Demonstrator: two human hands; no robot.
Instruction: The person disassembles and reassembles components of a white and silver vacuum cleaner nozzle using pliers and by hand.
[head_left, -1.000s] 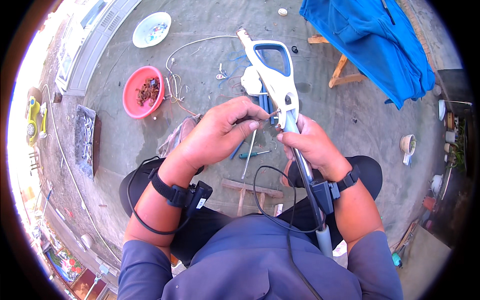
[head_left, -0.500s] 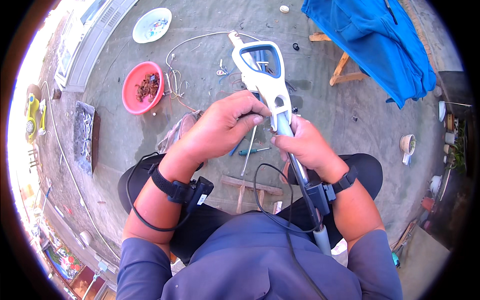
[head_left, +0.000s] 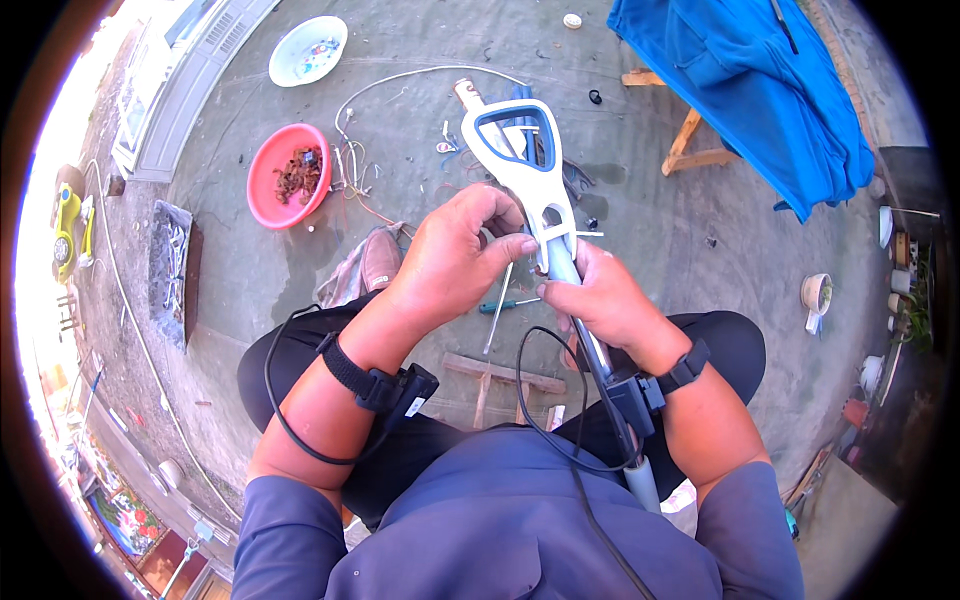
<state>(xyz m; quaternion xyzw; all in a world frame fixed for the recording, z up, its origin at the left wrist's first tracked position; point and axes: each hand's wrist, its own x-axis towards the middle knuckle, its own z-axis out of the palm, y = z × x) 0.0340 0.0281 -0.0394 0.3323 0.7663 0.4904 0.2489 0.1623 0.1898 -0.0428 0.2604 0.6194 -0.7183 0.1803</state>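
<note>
A long pole (head_left: 592,338) with a white loop-shaped handle (head_left: 548,190), its opening lined in blue, slants from between my knees up and away. My right hand (head_left: 612,300) is wrapped round the grey shaft just below the handle. At the handle's lower left edge is my left hand (head_left: 462,250), fingers curled and thumb touching the white plastic; anything between its fingertips is hidden. A thin, pale pin (head_left: 591,234) juts out from the handle's right side, above my right hand.
On the ground lie a green-handled screwdriver (head_left: 510,305), a wooden piece (head_left: 503,373) and loose wires. Beyond stand a pink basin (head_left: 255,180) with rusty bits and a white basin (head_left: 286,68). A metal toolbox (head_left: 185,290) sits left; blue cloth (head_left: 740,95) covers a wooden stand, right.
The handle has dropped slightly toward me. My left index finger has drawn back from the handle while the thumb stays by its edge. My right hand keeps its grip, and the pin now shows.
</note>
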